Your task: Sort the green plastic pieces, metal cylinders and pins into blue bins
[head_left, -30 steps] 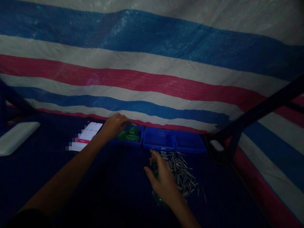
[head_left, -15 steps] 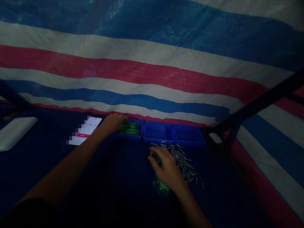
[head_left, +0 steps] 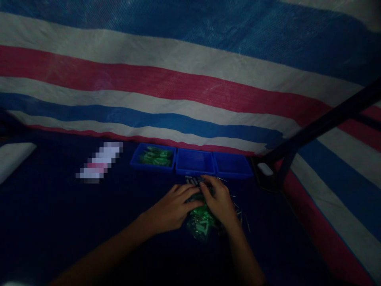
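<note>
One green bag (head_left: 201, 223) lies between two hands: the left hand (head_left: 172, 208) at its left, the right hand (head_left: 222, 200) at its right, fingers curved and close to it; I cannot tell whether either grips. Beyond the bag sit three bins (head_left: 195, 162), one holding green packets (head_left: 156, 156). Pins (head_left: 247, 221), too jumbled to count, lie right of the bag.

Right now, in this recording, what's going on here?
A person's bare left hand and right hand meet at the upper part of a see-through green plastic bag on a dark blue tabletop; the grip is too dim to judge. Thin silvery metal rods lie beside the right hand. Beyond, three shallow blue plastic trays stand in a row, the leftmost holding green packets.
</note>
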The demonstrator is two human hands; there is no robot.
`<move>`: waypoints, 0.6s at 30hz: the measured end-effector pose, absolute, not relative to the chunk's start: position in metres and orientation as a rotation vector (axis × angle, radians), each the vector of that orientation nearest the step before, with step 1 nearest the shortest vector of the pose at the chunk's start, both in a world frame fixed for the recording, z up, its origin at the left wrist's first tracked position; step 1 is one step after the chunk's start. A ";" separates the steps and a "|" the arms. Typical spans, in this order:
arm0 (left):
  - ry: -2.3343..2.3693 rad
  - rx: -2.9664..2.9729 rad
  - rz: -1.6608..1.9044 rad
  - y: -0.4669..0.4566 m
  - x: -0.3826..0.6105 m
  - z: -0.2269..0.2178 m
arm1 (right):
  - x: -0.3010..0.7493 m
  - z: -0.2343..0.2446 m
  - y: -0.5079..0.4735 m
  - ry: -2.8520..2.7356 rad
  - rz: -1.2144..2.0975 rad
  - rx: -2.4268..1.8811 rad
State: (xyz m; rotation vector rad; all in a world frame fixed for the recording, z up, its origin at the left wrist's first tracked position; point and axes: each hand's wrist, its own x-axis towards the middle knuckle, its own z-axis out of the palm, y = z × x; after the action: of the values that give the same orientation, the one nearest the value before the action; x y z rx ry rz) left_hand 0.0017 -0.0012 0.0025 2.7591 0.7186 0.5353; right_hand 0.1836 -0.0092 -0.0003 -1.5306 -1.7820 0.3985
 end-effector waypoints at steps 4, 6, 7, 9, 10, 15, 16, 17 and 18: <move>0.671 2.751 0.510 -0.001 0.012 -0.010 | 0.181 -0.001 -0.010 -1.780 0.416 -1.526; 0.715 2.742 0.584 0.003 0.010 -0.013 | 0.180 -0.002 -0.010 -1.773 0.424 -1.520; 0.747 2.734 0.651 0.005 0.007 -0.013 | 0.179 -0.003 -0.011 -1.766 0.428 -1.516; 0.803 2.693 0.840 0.007 0.001 -0.014 | 0.176 -0.003 -0.012 -1.740 0.446 -1.506; 0.819 2.658 0.941 0.008 -0.003 -0.014 | 0.174 -0.002 -0.013 -1.721 0.466 -1.500; 0.858 2.459 1.224 0.005 -0.018 -0.012 | 0.158 0.003 -0.021 -1.653 0.704 -1.437; 0.857 2.432 1.262 0.004 -0.019 -0.012 | 0.155 0.003 -0.023 -1.624 0.778 -1.411; 0.848 2.411 1.301 0.003 -0.019 -0.013 | 0.152 0.003 -0.024 -1.573 0.863 -1.386; 0.835 2.393 1.339 0.002 -0.019 -0.013 | 0.150 0.003 -0.025 -1.492 0.954 -1.351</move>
State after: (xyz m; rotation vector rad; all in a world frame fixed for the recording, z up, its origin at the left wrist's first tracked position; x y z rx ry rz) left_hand -0.0192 0.0021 -0.0128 2.3929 0.8350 1.3385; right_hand 0.1502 -0.0251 0.0028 -1.3505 -1.4922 0.9538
